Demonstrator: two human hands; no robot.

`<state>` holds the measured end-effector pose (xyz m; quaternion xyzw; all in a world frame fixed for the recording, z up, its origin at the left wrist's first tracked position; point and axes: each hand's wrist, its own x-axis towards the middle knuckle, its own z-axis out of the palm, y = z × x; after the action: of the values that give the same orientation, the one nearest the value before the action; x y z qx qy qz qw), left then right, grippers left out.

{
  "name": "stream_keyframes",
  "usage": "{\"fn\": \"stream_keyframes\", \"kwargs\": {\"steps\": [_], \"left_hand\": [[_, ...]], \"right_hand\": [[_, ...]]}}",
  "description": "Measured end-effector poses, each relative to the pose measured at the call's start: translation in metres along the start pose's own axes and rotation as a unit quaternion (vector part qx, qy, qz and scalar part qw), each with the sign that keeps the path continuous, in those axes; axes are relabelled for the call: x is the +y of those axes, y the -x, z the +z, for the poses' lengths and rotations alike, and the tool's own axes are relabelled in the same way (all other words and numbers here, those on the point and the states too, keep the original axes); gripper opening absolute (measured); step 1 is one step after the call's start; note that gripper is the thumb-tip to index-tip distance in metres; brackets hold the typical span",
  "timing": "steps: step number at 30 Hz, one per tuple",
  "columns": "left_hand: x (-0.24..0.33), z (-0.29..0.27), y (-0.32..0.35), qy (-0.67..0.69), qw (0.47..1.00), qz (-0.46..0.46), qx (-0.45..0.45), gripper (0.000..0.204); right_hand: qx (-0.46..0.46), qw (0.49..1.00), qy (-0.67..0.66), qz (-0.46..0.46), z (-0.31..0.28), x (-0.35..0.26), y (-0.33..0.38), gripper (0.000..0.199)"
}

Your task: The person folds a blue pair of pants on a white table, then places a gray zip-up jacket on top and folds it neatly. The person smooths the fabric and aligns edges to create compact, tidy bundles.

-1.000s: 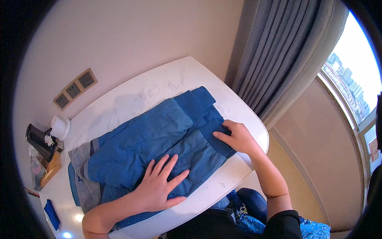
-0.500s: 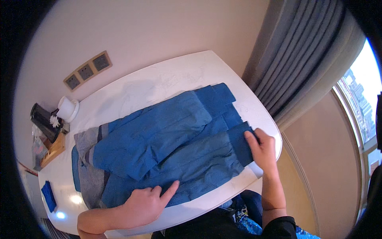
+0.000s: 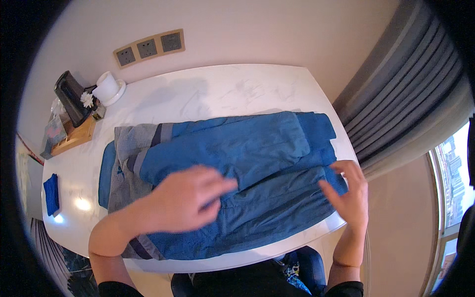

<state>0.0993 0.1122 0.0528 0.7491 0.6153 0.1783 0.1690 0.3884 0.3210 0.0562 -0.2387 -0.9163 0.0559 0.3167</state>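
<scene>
A blue jacket [image 3: 267,143] with grey panels lies folded on the white table [image 3: 222,91], its sleeves laid lengthwise toward the right. Over its lower middle hovers my left hand [image 3: 190,200], slightly blurred, with fingers apart and nothing held. It covers part of the near sleeve [image 3: 277,203]. At that sleeve's ribbed cuff, my right hand [image 3: 350,193] is open, thumb and fingers spread around the cuff's end without gripping it. Whether the fingertips touch the cloth I cannot tell.
Along the table's left side are a wooden tray [image 3: 74,138] with a black kettle-like vessel [image 3: 71,99], a white cup [image 3: 106,88] on a saucer, and a small folded dark-blue cloth [image 3: 51,194]. Wall sockets [image 3: 147,48] and a grey curtain [image 3: 410,94] border the table.
My right hand has let go of the near cuff and its fingers have spread. My left hand has lifted off the near sleeve. The view has turned slightly.
</scene>
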Motion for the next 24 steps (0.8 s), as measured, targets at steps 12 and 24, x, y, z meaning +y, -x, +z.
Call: {"fn": "stream_keyframes", "kwargs": {"steps": [12, 24], "left_hand": [[-0.062, 0.046, -0.009, -0.111, 0.987, -0.031, 0.111, 0.051], [0.003, 0.052, 0.005, 0.097, 0.965, 0.228, 0.081, 0.041]], "right_hand": [[-0.457, 0.851, -0.168, -0.198, 0.090, -0.053, -0.060, 0.030], [-0.367, 0.881, -0.189, -0.231, 0.110, -0.047, -0.050, 0.030]]}}
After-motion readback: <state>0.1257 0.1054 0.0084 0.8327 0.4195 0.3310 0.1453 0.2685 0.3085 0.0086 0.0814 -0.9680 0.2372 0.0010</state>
